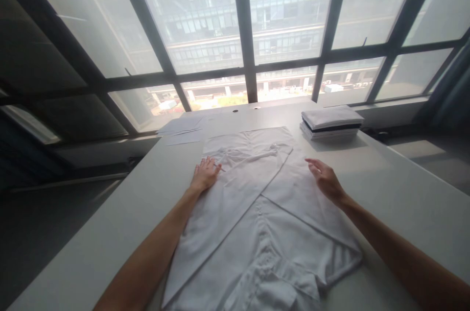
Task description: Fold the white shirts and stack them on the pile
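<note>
From my remote feed, I judge that a sideways drag by my left hand (207,173), fingers apart on one edge, or my right (325,179), curled opposite, grip unclear, could crease the one white buttoned cloth shirt (249,188) lying centrally on one white flat table (110,232), near one stack of folded white fabric (332,117).

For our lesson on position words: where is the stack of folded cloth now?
In the head view, the stack of folded cloth sits on the white table, toward its far right, beyond the right hand.
</note>
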The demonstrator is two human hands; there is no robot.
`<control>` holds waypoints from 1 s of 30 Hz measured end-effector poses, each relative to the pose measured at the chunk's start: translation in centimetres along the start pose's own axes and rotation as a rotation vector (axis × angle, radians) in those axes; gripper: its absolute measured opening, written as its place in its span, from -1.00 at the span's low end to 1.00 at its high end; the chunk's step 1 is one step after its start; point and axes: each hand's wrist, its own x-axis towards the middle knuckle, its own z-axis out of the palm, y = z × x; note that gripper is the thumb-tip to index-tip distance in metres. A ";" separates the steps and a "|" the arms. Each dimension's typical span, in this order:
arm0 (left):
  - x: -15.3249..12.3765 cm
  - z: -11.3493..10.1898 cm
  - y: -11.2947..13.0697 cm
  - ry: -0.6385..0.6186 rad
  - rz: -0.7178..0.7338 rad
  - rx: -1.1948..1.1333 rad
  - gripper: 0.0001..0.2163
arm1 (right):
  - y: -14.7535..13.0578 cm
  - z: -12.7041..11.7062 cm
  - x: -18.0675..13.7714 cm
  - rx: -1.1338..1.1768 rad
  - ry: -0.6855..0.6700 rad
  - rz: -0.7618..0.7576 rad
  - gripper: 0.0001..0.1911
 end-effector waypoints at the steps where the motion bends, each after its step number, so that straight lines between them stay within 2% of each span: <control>1: 0.1 -0.2 0.0 0.016 0.008 0.001 -0.41 | 0.3 -1.1 0.7 0.129 0.049 0.072 -0.57; 4: 0.3 -0.8 -0.1 0.089 0.027 0.005 -0.44 | 1.9 -4.4 2.5 0.375 0.190 0.197 -0.59; 6: 0.3 -1.3 0.3 0.120 0.040 0.004 -0.47 | 3.4 -5.9 3.1 0.399 0.283 0.226 -0.64; 9: -0.3 -1.8 2.0 0.102 0.105 -0.018 -0.50 | 4.7 -6.4 3.3 0.324 0.351 0.237 -0.66; 12: -1.6 -1.6 4.8 0.076 0.257 -0.060 -0.49 | 4.4 -5.3 3.1 0.140 0.301 0.137 -0.63; 15: -2.9 -0.9 7.0 0.048 0.399 -0.087 -0.45 | 3.5 -4.1 2.5 -0.142 0.156 -0.080 -0.66; 17: -3.4 -0.3 7.7 -0.006 0.441 -0.086 -0.44 | 3.1 -3.7 2.0 -0.342 0.057 -0.159 -0.68; 20: -3.5 0.3 7.7 -0.083 0.450 -0.066 -0.42 | 3.0 -3.6 1.5 -0.590 -0.027 -0.055 -0.68; 22: -3.3 0.5 7.4 -0.098 0.442 -0.051 -0.42 | 3.0 -3.7 1.5 -0.676 -0.058 0.033 -0.67; 26: -3.2 0.4 7.3 -0.109 0.436 -0.039 -0.41 | 2.8 -3.9 1.7 -0.684 -0.079 0.089 -0.75; 30: -3.2 0.4 7.4 -0.119 0.426 -0.042 -0.41 | 2.8 -3.9 1.7 -0.639 -0.037 0.126 -0.77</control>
